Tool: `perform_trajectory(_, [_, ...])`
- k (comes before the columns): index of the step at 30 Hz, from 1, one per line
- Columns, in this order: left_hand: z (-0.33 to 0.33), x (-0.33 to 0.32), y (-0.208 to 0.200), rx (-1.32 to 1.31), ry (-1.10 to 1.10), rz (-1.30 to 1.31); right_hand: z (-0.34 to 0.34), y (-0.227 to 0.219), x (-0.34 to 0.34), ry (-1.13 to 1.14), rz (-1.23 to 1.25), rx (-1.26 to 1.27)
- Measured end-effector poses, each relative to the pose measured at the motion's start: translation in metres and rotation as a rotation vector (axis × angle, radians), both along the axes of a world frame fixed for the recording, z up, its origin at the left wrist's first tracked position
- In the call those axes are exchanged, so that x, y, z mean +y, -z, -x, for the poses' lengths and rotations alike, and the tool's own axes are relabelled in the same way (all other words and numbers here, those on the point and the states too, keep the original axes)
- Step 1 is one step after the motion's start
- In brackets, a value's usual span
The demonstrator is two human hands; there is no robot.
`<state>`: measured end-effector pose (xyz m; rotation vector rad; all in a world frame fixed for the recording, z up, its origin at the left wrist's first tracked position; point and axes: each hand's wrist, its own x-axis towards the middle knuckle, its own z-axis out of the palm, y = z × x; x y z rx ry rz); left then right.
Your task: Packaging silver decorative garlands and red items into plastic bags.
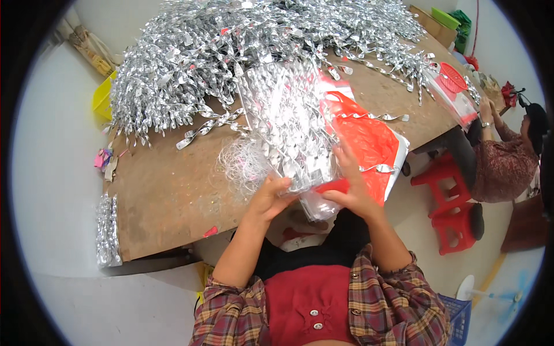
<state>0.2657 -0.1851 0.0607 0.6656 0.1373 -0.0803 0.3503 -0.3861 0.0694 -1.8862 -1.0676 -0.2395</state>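
Note:
A clear plastic bag (288, 121) packed with twisted silver foil strips lies tilted over the table's near edge, in front of me. My left hand (271, 199) is closed on its lower left corner, thumb on top. At the lower right of the bag is my right hand (355, 190), its fingers stretched along the bag's side and its thumb apart, over the loose clear flap (320, 209). Beneath the bag's right side lies a red plastic sheet (366, 135), with a few silver strips across it. A tangle of clear thread (245, 164) sits left of the bag.
A large heap of silver twisted strips (173, 75) covers the far side of the brown table (167, 190). More strips (107, 230) hang at its left end. A co-worker (508, 155) sits at the right, near red stools (450, 202) and a red basket (453, 78). A yellow bin (103, 98) stands far left.

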Motion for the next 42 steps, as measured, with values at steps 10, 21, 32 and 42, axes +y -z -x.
perform_trajectory(10, [0.024, -0.008, -0.007, -0.199, 0.070, 0.280, 0.007, 0.003, -0.010, -0.251, -0.761, 1.170])
perform_trajectory(21, [0.029, -0.059, -0.002, -0.036, -0.237, 0.091, 0.049, 0.002, 0.020, -0.096, -0.639, 0.852])
perform_trajectory(32, [0.076, 0.033, -0.003, -0.121, 0.028, -0.384, -0.035, -0.008, -0.091, -0.257, -0.936, 1.042])
perform_trajectory(42, [0.055, 0.056, -0.039, -0.278, -0.126, 0.127, 0.020, 0.004, -0.080, -0.177, -0.596, 1.100])
